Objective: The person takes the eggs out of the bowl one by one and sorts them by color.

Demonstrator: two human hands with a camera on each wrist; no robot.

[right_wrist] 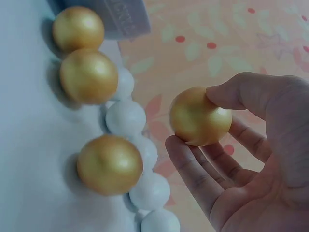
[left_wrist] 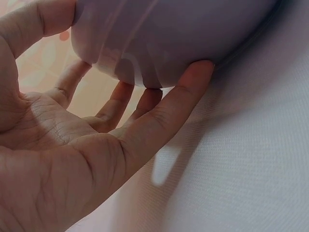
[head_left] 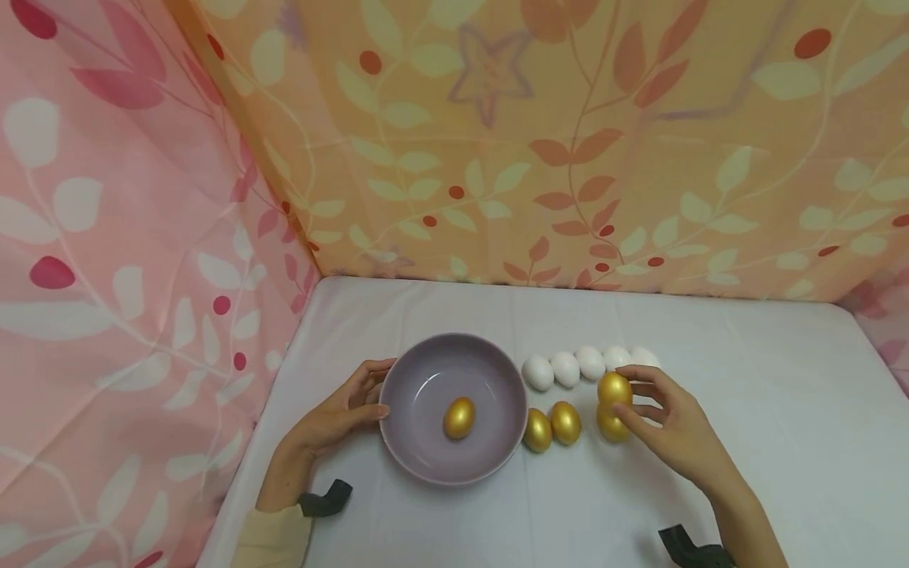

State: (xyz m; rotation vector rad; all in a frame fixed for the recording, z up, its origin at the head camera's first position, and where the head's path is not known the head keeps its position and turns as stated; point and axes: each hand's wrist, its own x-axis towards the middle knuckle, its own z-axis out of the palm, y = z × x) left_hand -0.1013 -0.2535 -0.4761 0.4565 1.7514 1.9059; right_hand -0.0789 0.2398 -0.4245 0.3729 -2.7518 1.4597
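A golden egg (head_left: 614, 389) is pinched between the thumb and fingers of my right hand (head_left: 675, 430). In the right wrist view this egg (right_wrist: 200, 116) is lifted off the table. Below it, another golden egg (head_left: 611, 424) lies on the cloth. Two more golden eggs, a nearer one (head_left: 537, 430) and its neighbour (head_left: 566, 423), lie beside the mauve bowl (head_left: 454, 467). Inside the bowl rests a single golden egg (head_left: 459, 418). My left hand (head_left: 334, 414) holds the bowl's left side, fingertips and thumb against its outer wall (left_wrist: 145, 43).
A row of several white eggs (head_left: 565, 369) lies behind the golden ones, its right end partly hidden by my right hand. White cloth covers the table (head_left: 781, 410). Patterned fabric (head_left: 426, 173) hangs behind the table, with pink fabric (head_left: 142, 276) on the left.
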